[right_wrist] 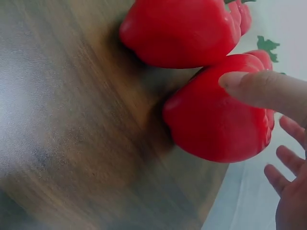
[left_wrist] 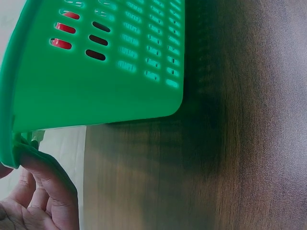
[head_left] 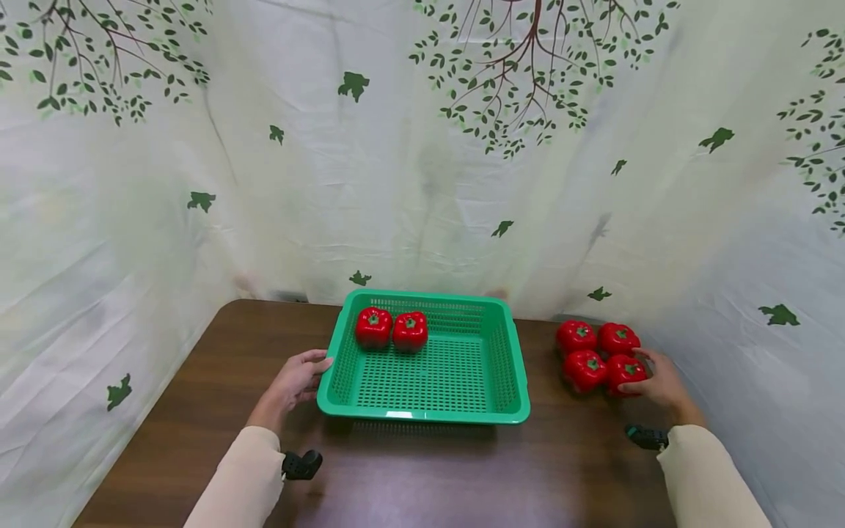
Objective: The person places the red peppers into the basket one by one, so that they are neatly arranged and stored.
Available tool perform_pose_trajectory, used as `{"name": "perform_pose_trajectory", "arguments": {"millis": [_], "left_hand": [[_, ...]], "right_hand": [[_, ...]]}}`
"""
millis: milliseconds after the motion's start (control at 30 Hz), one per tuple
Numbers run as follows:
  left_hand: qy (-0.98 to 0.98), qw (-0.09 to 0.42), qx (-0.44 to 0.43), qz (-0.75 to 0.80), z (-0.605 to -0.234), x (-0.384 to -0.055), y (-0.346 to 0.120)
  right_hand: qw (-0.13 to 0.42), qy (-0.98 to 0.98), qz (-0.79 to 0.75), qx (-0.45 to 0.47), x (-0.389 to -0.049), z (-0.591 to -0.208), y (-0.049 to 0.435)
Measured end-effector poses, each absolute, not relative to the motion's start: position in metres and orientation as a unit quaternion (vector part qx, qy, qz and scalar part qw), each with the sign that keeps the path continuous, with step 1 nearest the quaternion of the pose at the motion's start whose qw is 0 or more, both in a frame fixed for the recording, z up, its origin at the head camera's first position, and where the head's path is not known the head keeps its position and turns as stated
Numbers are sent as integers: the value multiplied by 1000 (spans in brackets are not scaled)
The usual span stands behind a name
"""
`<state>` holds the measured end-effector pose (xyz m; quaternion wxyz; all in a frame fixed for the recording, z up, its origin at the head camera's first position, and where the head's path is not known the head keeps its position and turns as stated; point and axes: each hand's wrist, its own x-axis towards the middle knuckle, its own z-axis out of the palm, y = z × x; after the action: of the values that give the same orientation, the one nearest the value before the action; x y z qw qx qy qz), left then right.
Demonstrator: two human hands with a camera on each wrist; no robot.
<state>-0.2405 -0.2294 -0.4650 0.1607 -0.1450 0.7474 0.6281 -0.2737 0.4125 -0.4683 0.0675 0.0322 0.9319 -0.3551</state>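
A green slotted plastic basket (head_left: 429, 416) sits on the table, with two shiny red bell peppers (head_left: 373, 330) in its back left part. My left hand (head_left: 300, 381) grips the basket's left rim, its fingers hooked under the lip in the left wrist view. To the right of the basket, several more red bell peppers (head_left: 584, 370) stand close together. My right hand (head_left: 665, 385) is around the front right bell pepper (right_wrist: 220, 115), thumb on its near side and fingers toward its far side. In the right wrist view three fingers stand off from the pepper.
The brown wooden table (head_left: 422, 477) ends just behind the basket, against a pale cloth backdrop (head_left: 409, 183) printed with leaves and branches. The cloth also hangs close at the right, beside my right arm. Each wrist wears a black strapped device (head_left: 301, 465).
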Motion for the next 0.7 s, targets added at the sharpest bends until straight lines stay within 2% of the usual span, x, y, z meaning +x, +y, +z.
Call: {"name": "perform_pose_trajectory", "arguments": {"millis": [700], "left_hand": [[744, 166, -155, 628, -466, -244, -229]], "right_hand": [[78, 940, -329, 49, -280, -476, 418]]}}
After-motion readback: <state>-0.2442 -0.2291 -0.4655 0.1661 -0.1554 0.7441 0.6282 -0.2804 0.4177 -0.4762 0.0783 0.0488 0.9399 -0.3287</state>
